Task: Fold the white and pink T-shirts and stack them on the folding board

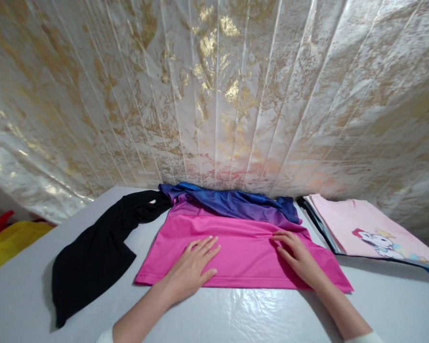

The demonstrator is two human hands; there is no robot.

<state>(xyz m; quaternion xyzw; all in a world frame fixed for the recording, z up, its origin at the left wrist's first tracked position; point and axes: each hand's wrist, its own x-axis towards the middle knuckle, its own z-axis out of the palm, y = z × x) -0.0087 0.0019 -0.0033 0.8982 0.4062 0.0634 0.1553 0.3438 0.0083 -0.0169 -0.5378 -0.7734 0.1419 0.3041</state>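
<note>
A pink shirt (236, 243) that shades into purple and blue lies spread on the table, its hem toward me and its blue far part bunched up at the back. Flat on the left half of the pink cloth rests my left hand (191, 269), fingers spread and thumb out to the side. My right hand (296, 257) touches the right half, with its fingers stretched out and slightly bent and the thumb apart. Neither hand grips anything that I can see.
Left of the shirt lies a crumpled black garment (96, 252). A stack of folded clothes with a pink cartoon-print shirt (364, 228) on top sits at the right. Yellow cloth (14, 240) shows beyond the left table edge. A shiny gold-patterned curtain (218, 95) hangs behind the white table (250, 314).
</note>
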